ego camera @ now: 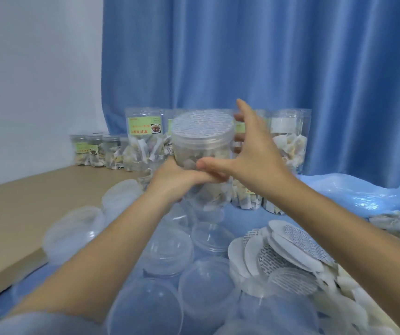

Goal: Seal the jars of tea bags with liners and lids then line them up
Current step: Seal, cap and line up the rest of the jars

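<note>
mid-frame, left hand [170, 176] gripped lidded jar [202, 151]; right hand [249, 151] fingers spread beside the lid. loose lids [167, 255] and liners [288, 250] crowded the lower frame, jar row [143, 139] behind. label writing blurred.

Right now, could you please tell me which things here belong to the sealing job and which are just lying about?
Job: held jar, left hand, right hand, liners, lids, lined-up jars.
Lying about: blue curtain, clear plastic sheet.
</note>
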